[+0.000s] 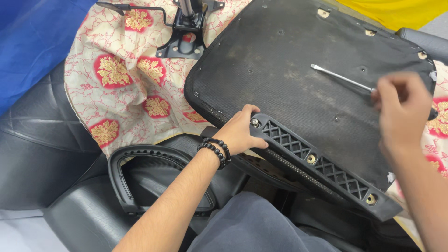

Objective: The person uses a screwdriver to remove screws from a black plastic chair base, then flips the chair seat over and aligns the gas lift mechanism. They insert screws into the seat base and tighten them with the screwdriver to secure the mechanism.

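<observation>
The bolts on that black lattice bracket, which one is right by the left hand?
The bolt at the bracket's upper-left end, touching the left hand's fingertips. The middle bolt and the lower-right bolt sit farther along, with no hand on them.

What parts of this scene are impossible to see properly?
Head view:
- Screwdriver handle: hidden behind the blurred right hand.
- Left hand fingertips: curled out of sight over the black bracket.
- Metal chair mechanism: cut off by the top edge.

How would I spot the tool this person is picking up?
Find the big black seat base lying upturned in the middle. On its right side, at the right hand, lies a screwdriver: the only long, thin, shiny metal rod on that dark board.
</observation>
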